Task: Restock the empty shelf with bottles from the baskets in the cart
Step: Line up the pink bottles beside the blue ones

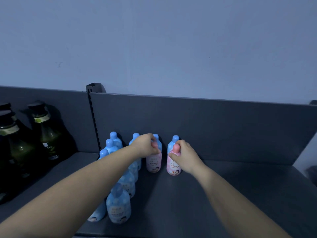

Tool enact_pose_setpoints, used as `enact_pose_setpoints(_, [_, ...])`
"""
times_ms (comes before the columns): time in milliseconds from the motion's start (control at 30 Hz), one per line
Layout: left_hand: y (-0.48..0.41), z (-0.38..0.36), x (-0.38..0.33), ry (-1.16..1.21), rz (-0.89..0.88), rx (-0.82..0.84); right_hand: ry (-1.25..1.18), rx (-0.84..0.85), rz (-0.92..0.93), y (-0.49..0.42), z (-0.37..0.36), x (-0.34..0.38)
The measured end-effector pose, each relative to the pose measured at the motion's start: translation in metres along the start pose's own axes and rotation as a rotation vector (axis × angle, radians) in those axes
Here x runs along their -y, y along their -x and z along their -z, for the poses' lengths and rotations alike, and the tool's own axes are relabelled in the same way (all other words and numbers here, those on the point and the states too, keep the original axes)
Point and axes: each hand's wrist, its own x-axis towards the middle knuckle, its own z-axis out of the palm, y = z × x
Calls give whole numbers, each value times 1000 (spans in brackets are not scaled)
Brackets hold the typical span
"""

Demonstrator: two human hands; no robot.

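— While the blue bottles [118,205] crowd the lower centre, right under the left forearm [77,186], couldn't a careless pull-back tip them?
— Likely. Further in, at mid-frame, the left hand [145,146] curls its fingers over the left pink bottle [153,162] at the cap. The right hand [186,157] wraps the right pink bottle [174,163] at the shoulder. Both bottles stand on the shelf [223,194].
— Other risks?
— Nudging the blue back row [175,140] just behind. The cart and baskets are out of frame, and the labels are too dim to read.

The green bottle [48,134] bears the letters "ASO"; its other print is illegible. Labels on the pink bottles [173,166] are too blurred to read.
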Motion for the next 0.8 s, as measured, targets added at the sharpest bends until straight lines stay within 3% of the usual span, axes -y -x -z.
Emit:
enact_pose_setpoints(133, [11, 19, -5, -88, -78, -66, 165, -73, 94, 5, 1, 11])
enact_pose_setpoints(333, [50, 43, 4, -382, -106, -28, 380, -145, 293, 12, 1, 35])
enact_pose_setpoints(500, [89, 57, 28, -482, 12, -44, 392, -62, 411, 15, -13, 65])
enact_pose_setpoints(800, [191, 71, 77, -384, 276, -263, 373, 67, 573, 34, -58, 129])
